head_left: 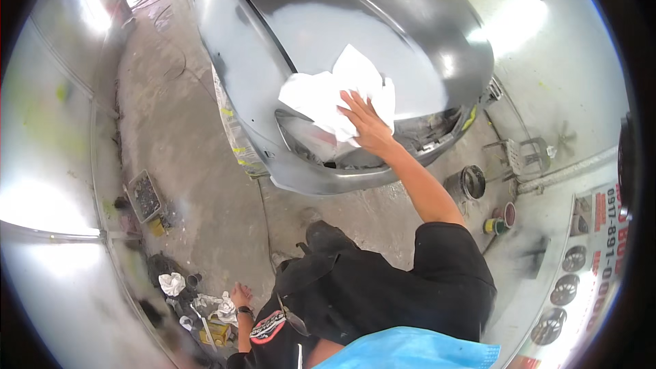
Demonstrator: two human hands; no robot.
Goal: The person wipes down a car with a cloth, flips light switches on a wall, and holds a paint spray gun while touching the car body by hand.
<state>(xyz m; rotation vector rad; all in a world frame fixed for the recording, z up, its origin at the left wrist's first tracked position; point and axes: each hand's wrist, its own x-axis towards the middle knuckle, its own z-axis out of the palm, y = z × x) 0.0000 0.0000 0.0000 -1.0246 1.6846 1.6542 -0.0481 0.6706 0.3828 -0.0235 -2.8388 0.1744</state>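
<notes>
My right hand (365, 123) has a crumpled white cloth (307, 96) under its outstretched fingers, holding it against the front corner of a car body (422, 61) in grey and dark finish, just above the empty headlight opening (427, 133). Down at the lower left, beside my black-clothed body, my left hand (241, 295) hangs low with loosely bent fingers and nothing visible in it.
Tape and masking (240, 150) run along the car's left side. A grey tray (143, 195) and crumpled white paper (171, 283) lie by the left wall. A black bucket (471, 181), small cans (492, 225) and a chair (516, 157) stand at right. A cable crosses the floor.
</notes>
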